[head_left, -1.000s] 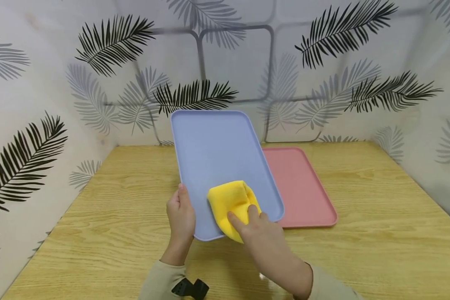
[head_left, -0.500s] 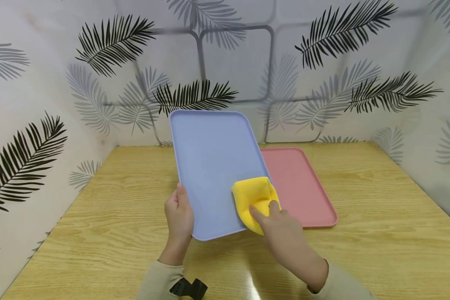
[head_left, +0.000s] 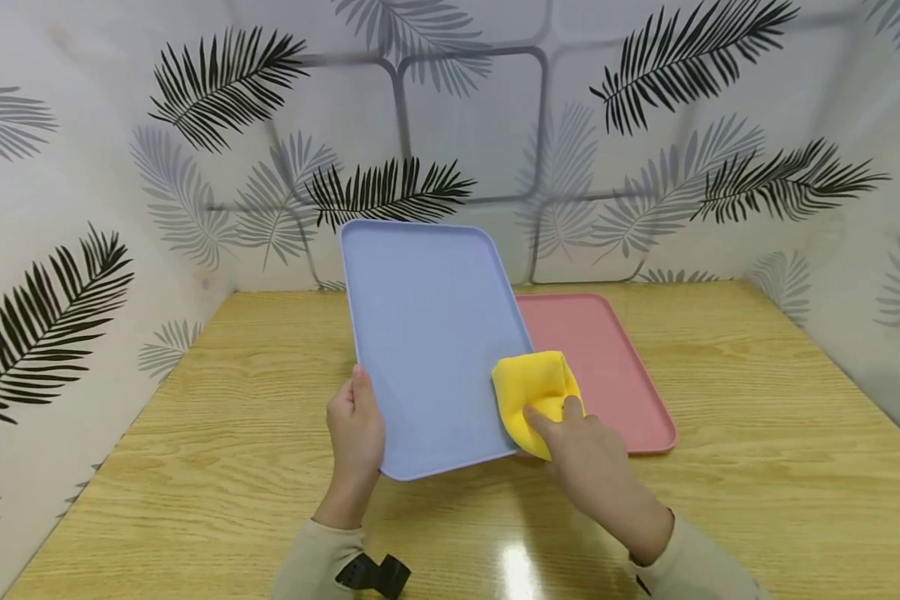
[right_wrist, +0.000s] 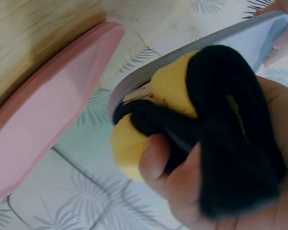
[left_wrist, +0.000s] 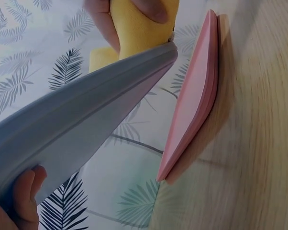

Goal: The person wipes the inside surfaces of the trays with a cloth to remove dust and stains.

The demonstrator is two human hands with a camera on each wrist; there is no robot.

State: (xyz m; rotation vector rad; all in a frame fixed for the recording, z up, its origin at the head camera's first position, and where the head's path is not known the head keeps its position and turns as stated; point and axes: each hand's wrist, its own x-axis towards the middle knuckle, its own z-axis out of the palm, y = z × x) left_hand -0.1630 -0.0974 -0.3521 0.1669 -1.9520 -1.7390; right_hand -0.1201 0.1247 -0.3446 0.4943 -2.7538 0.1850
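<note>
A light blue tray (head_left: 427, 325) is held up and tilted over the table. My left hand (head_left: 356, 425) grips its left edge near the lower corner, thumb on the front; in the left wrist view fingers (left_wrist: 25, 194) curl behind it. At the tray's lower right corner my right hand (head_left: 592, 458) holds a folded yellow cloth (head_left: 532, 387) that covers the corner and overhangs the edge. The right wrist view shows a black side of the cloth (right_wrist: 230, 167) bunched in the curled fingers (right_wrist: 156, 160).
A pink tray (head_left: 607, 375) lies flat on the wooden table (head_left: 757, 417) behind and to the right, partly hidden by the blue tray and cloth. A wall covering (head_left: 465, 125) with leaf prints stands behind and at both sides.
My right hand has slid the yellow cloth rightward across the lower part of the blue tray to its right corner. The left hand and the tray have shifted slightly left.
</note>
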